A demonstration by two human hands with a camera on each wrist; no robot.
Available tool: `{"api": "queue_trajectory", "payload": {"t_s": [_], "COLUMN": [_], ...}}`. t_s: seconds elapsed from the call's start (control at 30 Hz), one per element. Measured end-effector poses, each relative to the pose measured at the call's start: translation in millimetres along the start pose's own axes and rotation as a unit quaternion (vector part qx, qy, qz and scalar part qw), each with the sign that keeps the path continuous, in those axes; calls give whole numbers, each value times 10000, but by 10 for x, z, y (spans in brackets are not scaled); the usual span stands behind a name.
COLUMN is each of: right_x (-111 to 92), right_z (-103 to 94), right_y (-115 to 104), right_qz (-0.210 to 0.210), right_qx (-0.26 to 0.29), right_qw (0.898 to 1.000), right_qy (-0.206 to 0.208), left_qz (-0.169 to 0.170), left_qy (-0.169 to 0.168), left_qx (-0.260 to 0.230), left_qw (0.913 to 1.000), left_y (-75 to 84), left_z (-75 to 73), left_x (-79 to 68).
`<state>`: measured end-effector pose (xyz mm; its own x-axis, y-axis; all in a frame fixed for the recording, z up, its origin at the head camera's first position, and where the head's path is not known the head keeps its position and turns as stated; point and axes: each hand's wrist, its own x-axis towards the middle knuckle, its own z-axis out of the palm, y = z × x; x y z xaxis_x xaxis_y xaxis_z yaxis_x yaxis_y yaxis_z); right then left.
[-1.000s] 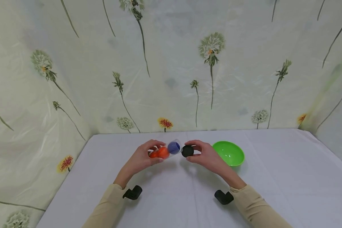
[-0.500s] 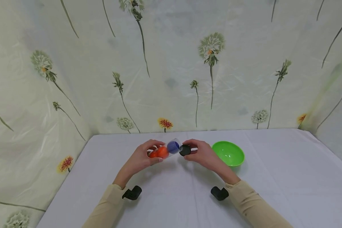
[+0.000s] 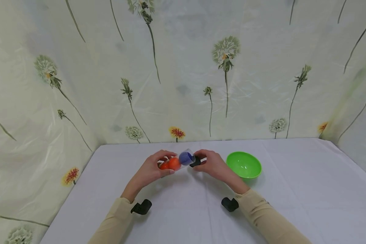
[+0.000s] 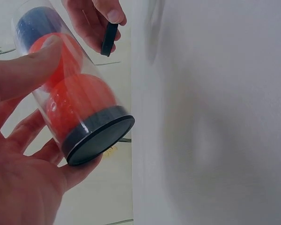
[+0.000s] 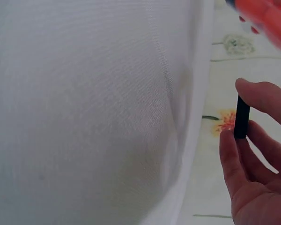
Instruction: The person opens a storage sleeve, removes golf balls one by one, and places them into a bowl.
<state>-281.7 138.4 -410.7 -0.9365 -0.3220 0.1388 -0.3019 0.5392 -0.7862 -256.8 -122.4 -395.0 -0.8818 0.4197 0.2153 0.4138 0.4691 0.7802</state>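
Black cap (image 5: 242, 118) pinched by right hand (image 3: 211, 164) is brought nearer clear tube (image 4: 79, 96) gripped by left hand (image 3: 150, 167); capping is seemingly advanced

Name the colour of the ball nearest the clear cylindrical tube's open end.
Blue; the blue ball shows best in the head view.

Clear tube (image 4: 79, 79): was blurred and cut off at the right wrist view's upper right corner
Base cap (image 4: 101, 137): was mostly hidden by the left grip (image 3: 149, 167) in the head view
Black cap (image 3: 196, 162): was partly covered there by the right grip (image 3: 211, 164), contact with the tube untellable
Sleeves (image 3: 113, 220): ran off the head view's bottom edge
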Motion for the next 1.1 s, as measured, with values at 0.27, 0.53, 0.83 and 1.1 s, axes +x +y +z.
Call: {"api": "queue_trajectory", "payload": {"t_s": [0.27,0.53,0.83,1.1], "right_x": [71,151,182,216], "right_z": [29,53,49,60], "right_y": [9,24,34,76], "right_qz": [218,415,525,594], "right_qx": [-259,-772,-944,-1176], "right_qw": [9994,9960,9937,9905], "right_qy": [-1,-170,-294,-390], "left_qz": [-22,58,90,135], "left_qy": [1,-17,-60,-72], "left_qx": [-15,61,77,53], "left_qw": [10000,10000,9999,9999], "left_y": [6,-10,-6,-29], "left_z": [-2,12,13,14], "left_x": [0,1,0,-9]}}
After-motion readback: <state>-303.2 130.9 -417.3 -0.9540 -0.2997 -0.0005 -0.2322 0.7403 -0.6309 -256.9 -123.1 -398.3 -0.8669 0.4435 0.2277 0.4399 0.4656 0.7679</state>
